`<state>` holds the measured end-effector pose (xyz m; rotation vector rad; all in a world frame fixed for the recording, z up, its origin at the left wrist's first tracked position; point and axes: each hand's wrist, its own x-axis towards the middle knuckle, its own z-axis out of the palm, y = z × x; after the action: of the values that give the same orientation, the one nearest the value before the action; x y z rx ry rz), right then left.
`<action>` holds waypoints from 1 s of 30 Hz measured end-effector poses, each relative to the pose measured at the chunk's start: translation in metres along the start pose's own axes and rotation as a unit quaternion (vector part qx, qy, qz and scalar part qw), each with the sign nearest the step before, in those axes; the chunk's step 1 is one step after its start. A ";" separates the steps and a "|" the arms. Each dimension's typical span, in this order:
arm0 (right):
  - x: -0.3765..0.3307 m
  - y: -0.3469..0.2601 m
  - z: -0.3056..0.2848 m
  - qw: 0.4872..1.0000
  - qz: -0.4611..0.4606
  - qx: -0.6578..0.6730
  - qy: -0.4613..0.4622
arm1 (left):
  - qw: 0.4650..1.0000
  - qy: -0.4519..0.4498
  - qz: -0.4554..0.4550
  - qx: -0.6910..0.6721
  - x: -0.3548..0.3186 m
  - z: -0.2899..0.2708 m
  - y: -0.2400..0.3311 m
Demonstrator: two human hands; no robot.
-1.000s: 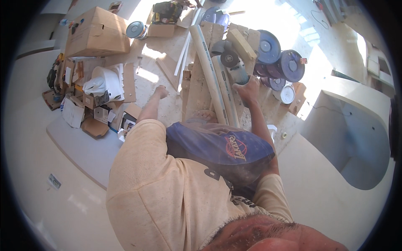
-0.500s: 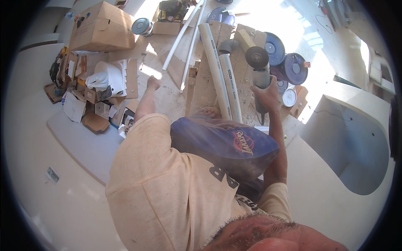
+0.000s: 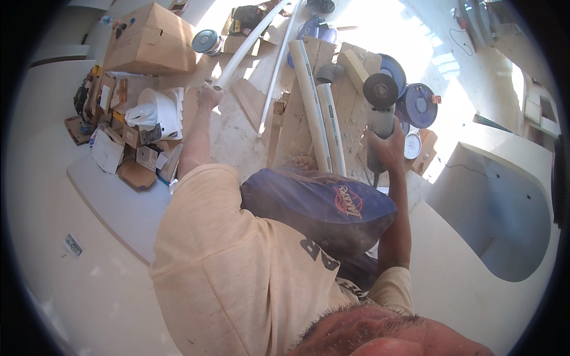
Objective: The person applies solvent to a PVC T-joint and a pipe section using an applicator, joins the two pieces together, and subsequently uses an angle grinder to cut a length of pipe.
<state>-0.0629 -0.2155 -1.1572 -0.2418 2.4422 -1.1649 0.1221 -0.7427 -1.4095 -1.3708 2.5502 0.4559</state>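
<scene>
My left hand (image 3: 208, 95) is stretched far forward, its fingers closed at the near end of a long white plastic pipe (image 3: 244, 52). That pipe runs away from me toward the top of the view. In my right hand (image 3: 389, 144) is an angle grinder (image 3: 380, 121), gripped by its body, with a dark cutting disc (image 3: 380, 90) at its far end. I cannot tell whether the disc spins. Between my hands, two thicker white pipes (image 3: 310, 104) (image 3: 332, 127) lie along a dusty wooden plank bench (image 3: 350, 101). A grey pipe fitting (image 3: 329, 73) sits beside them.
Another thin white pipe (image 3: 278, 71) lies left of the bench. Lidded buckets (image 3: 418, 105) stand right of the grinder, with a wood block (image 3: 354, 71) close to its disc. A large cardboard box (image 3: 151, 38) and a white plastic container (image 3: 157, 113) are at left.
My left hand has reached forward and taken hold of the white pipe's near end, which has shifted left and away. The grinder in my right hand has moved slightly right and nearer.
</scene>
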 end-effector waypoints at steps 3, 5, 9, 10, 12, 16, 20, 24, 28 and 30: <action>-0.001 0.003 -0.001 1.000 -0.008 0.027 -0.005 | 0.999 -0.042 -0.002 -0.029 0.015 -0.047 0.022; -0.004 0.002 -0.003 0.999 -0.012 0.045 -0.010 | 0.999 -0.003 0.014 0.037 0.018 -0.067 0.035; -0.009 -0.006 -0.006 0.998 -0.023 0.054 -0.014 | 0.992 0.027 0.014 0.125 0.021 -0.106 0.042; -0.009 -0.006 -0.007 0.998 -0.027 0.056 -0.013 | 0.989 0.034 0.018 0.142 0.017 -0.117 0.045; -0.010 -0.008 -0.008 0.997 -0.023 0.068 -0.019 | 0.987 0.033 0.024 0.153 0.007 -0.146 0.050; -0.013 -0.016 -0.015 0.996 -0.011 0.089 -0.018 | 0.995 -0.096 0.009 0.022 0.016 -0.186 0.064; -0.012 -0.022 -0.013 0.988 -0.045 0.140 -0.040 | 0.978 -0.115 0.061 -0.165 0.001 -0.215 0.062; -0.015 -0.036 -0.018 0.990 -0.054 0.125 -0.041 | 0.955 -0.128 0.097 -0.251 -0.065 -0.247 0.122; -0.017 -0.055 -0.023 0.992 -0.080 0.092 -0.035 | 0.945 -0.117 0.094 -0.292 -0.099 -0.256 0.134; -0.013 -0.055 -0.024 0.992 -0.086 0.083 -0.042 | 0.947 -0.108 0.081 -0.292 -0.117 -0.271 0.134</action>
<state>-0.0630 -0.2294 -1.0973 -0.4473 2.2738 -1.3928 0.0638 -0.6818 -1.0970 -1.1736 2.4461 1.4001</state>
